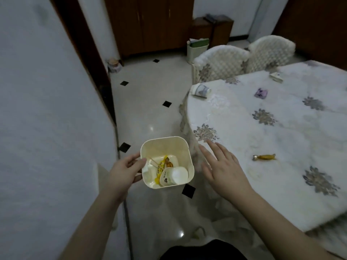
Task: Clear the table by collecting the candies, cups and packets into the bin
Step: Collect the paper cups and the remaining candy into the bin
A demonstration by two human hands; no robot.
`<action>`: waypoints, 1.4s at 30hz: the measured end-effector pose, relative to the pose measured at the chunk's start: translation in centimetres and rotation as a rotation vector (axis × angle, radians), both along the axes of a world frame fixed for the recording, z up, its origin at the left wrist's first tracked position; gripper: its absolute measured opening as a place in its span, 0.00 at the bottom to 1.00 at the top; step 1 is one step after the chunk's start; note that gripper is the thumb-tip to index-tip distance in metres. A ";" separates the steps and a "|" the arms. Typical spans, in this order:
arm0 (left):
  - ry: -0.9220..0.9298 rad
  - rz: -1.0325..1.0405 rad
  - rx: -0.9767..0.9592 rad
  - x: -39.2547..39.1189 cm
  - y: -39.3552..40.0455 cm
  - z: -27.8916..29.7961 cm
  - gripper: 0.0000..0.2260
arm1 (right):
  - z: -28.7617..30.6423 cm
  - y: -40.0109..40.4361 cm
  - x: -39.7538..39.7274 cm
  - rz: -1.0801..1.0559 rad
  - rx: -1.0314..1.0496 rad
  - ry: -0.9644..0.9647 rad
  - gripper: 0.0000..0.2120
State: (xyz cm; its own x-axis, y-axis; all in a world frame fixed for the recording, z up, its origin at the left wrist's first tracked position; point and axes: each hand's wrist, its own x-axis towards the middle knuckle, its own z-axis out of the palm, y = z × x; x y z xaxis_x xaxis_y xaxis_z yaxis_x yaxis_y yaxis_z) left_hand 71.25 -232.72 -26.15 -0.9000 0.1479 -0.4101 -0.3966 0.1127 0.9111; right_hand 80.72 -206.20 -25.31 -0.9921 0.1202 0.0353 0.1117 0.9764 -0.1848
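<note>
The left hand [125,168] grips the near-left rim of the small cream square plastic bin [167,147], thumb hooked over the edge and fingers curled beneath, holding it in the air just off the edge of the counter [293,132]; inside lie yellow printed wrappers [162,164], a thin wooden stick and a white paper cup on its side [175,175]. The right hand [223,166] holds nothing, its fingers straight and spread, hovering over the counter's near rim beside the bin. Still on the flowered white cloth are a tipped white-and-grey printed paper cup [201,90] at the far-left edge, a gold-wrapped candy with twisted ends [265,157] nearest the free hand, a small purple packet [261,93] further back, and a pale folded packet [276,76] at the far side. The candy looks the sensible next pick: pinch it by the body rather than a twisted end; keep the bin level and tucked against the counter's edge, so the drop is short; then work outward to the cup and packets.
</note>
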 end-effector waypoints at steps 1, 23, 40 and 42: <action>-0.005 -0.026 0.000 -0.9 1.2 0.2 0.12 | -0.1 1.0 0.0 -0.033 -0.003 -0.001 0.25; -0.006 -0.472 -0.060 -11.1 25.7 -0.1 0.09 | -6.2 22.1 -3.8 -0.410 -0.052 -0.112 0.26; -0.004 -0.979 -0.141 -18.9 39.7 -4.0 0.13 | -13.1 25.6 -2.5 -0.734 -0.154 -0.321 0.32; 0.014 -1.039 -0.145 -19.0 40.1 -4.4 0.14 | -13.8 25.5 -2.4 -0.715 -0.165 -0.336 0.30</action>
State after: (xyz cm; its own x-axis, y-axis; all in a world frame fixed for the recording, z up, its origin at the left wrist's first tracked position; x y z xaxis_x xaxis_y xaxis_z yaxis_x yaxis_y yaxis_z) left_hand 52.22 -192.57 -30.50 -0.3629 0.8009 -0.4763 -0.0319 0.5001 0.8654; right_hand 78.30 -180.74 -39.09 -0.6278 0.7072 -0.3251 0.7741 0.6110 -0.1659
